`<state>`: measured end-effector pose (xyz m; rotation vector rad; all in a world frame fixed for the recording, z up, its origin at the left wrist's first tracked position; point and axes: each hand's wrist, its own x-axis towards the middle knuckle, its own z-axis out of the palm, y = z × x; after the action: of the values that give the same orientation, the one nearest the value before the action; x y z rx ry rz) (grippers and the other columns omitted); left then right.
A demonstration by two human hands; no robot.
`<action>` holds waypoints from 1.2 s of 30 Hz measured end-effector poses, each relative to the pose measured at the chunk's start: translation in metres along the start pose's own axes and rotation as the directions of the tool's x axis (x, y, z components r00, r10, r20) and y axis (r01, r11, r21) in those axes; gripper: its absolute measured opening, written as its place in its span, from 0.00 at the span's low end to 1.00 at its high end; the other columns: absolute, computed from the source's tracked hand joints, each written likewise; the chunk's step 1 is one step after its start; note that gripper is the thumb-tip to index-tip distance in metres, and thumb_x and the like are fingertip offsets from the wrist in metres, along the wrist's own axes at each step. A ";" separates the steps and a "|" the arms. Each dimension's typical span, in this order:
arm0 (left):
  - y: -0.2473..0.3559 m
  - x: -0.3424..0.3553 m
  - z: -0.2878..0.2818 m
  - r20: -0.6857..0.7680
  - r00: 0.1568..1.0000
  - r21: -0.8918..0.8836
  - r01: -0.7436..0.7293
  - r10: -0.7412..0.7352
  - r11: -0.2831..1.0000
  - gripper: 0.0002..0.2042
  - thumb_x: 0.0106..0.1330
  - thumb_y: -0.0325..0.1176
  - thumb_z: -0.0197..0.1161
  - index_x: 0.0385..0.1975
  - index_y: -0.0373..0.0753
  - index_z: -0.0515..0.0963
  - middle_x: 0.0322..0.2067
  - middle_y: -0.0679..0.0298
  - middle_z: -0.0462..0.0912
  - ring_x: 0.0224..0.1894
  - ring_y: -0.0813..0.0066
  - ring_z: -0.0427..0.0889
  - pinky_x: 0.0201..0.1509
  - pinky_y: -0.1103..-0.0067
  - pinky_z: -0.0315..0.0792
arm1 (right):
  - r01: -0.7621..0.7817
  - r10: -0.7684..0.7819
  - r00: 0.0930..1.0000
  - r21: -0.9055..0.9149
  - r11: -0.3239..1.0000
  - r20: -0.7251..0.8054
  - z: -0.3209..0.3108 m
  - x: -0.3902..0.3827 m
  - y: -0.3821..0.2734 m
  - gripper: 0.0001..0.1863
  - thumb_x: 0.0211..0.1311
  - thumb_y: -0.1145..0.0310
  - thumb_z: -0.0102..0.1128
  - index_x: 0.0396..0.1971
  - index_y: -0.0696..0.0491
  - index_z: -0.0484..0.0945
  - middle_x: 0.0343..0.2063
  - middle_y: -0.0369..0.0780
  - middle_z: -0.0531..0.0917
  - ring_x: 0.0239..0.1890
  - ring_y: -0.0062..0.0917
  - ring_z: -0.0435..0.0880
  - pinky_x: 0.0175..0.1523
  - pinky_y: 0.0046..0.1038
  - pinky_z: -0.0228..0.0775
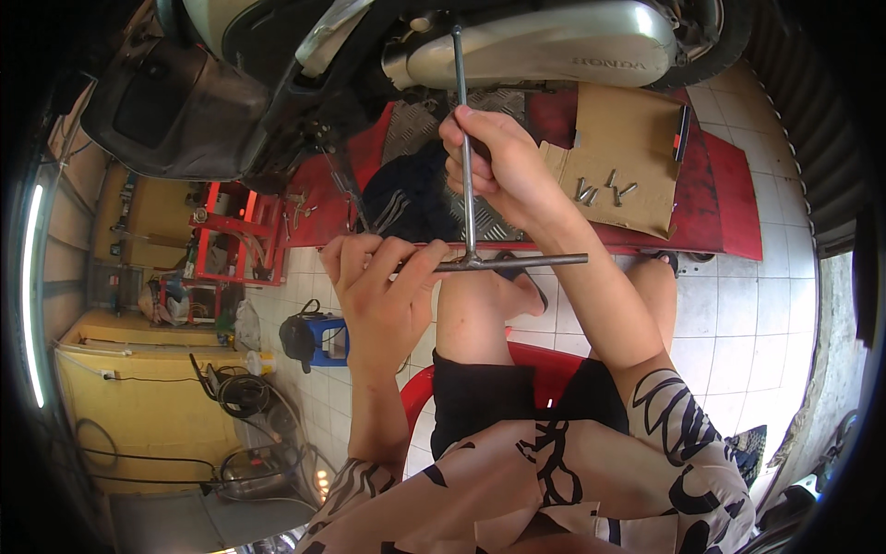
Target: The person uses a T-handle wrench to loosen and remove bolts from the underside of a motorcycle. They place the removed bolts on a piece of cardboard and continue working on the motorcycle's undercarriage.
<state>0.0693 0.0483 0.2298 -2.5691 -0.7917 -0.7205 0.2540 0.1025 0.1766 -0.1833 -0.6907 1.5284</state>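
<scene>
A long metal T-handle wrench (pixel 468 198) spans from its crossbar near my lap to the silver side cover (pixel 554 48) of a motorbike, where its far end meets the cover's left part. My right hand (pixel 503 162) is closed around the upper shaft, thumb lying along it. The left end of the crossbar sits in my left hand (pixel 383 277), whose fingers curl over it, while the right end sticks out bare. Whether the wrench's tip sits on a bolt is too small to tell.
Several loose bolts (pixel 604 190) lie on a cardboard box piece (pixel 632 120) atop a red platform (pixel 729 185). Left of it, a dark cloth (pixel 415 189) has slim metal pieces on it. A blue stool (pixel 329 342) stands on the tiled floor, near coiled black hoses (pixel 242 392).
</scene>
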 end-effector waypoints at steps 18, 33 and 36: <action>0.004 0.022 -0.036 -0.100 0.992 0.070 0.078 -0.071 0.994 0.10 0.61 0.36 0.57 0.38 0.49 0.84 0.27 0.70 0.71 0.36 0.68 0.68 0.48 0.70 0.56 | -0.114 0.045 0.976 0.327 0.938 0.212 0.013 0.013 -0.008 0.17 0.75 0.59 0.43 0.30 0.56 0.70 0.14 0.28 0.59 0.15 0.12 0.55 0.22 0.17 0.48; 0.019 0.035 -0.011 0.100 0.983 0.263 0.121 -0.152 0.957 0.09 0.60 0.35 0.60 0.25 0.38 0.71 0.22 0.63 0.72 0.28 0.63 0.73 0.36 0.70 0.64 | -0.068 0.047 0.992 0.180 0.981 0.118 0.010 0.016 -0.008 0.16 0.75 0.61 0.41 0.30 0.57 0.69 0.13 0.28 0.60 0.15 0.12 0.56 0.23 0.19 0.50; 0.004 0.015 0.008 0.088 0.938 -0.355 0.343 -0.334 0.870 0.18 0.69 0.44 0.55 0.24 0.37 0.65 0.15 0.65 0.60 0.15 0.77 0.58 0.21 0.77 0.52 | -0.059 0.026 0.988 0.219 0.974 0.151 0.013 0.019 -0.002 0.17 0.76 0.60 0.40 0.32 0.57 0.69 0.14 0.28 0.61 0.15 0.12 0.56 0.23 0.18 0.50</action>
<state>0.0856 0.0549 0.2312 -2.7971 -1.2428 -1.0304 0.2472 0.1164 0.1936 0.0853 -0.6285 1.6601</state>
